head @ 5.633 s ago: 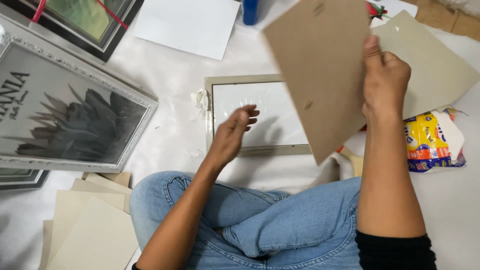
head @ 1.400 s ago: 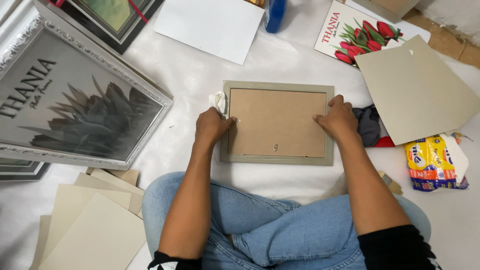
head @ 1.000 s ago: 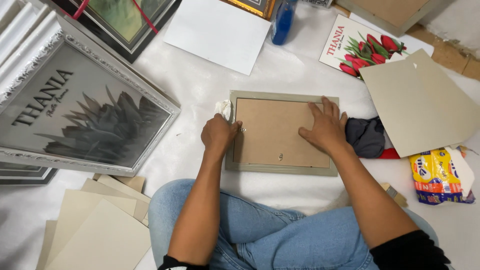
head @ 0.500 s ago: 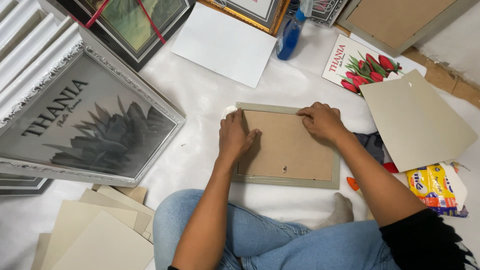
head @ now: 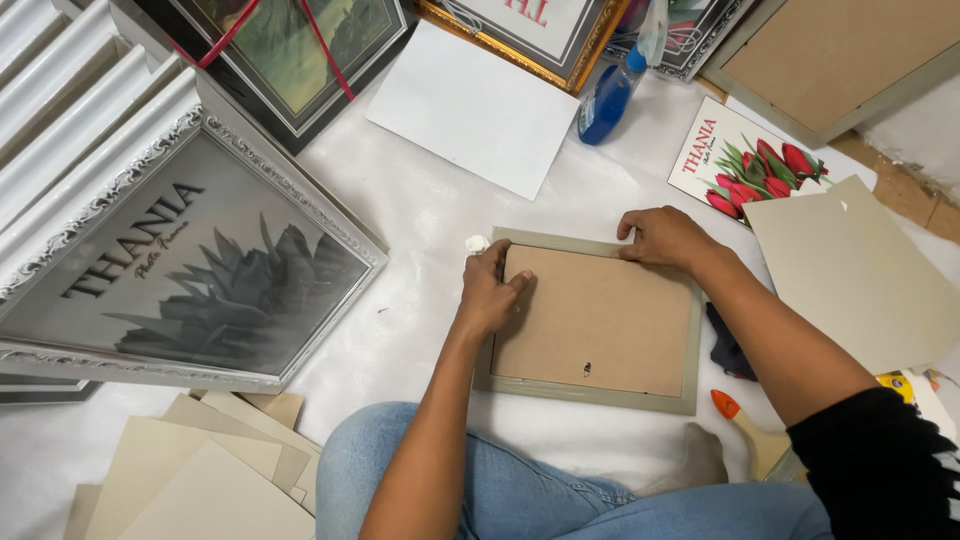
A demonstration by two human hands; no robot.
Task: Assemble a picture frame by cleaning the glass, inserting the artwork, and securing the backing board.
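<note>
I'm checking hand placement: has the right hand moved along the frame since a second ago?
Yes. The right hand went from the frame's right side to its top edge.

A picture-framing workshop: framed prints [head: 190, 270] lean around a white-covered floor [head: 420, 230], with stacked backing boards [head: 200, 470], a spray bottle [head: 612, 95] and loose prints [head: 745, 160].

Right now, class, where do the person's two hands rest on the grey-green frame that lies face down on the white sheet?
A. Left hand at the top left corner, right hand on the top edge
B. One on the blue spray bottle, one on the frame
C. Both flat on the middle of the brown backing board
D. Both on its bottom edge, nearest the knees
A: the left hand presses at the top left corner of the frame, and the right hand sits on its top edge.
</note>
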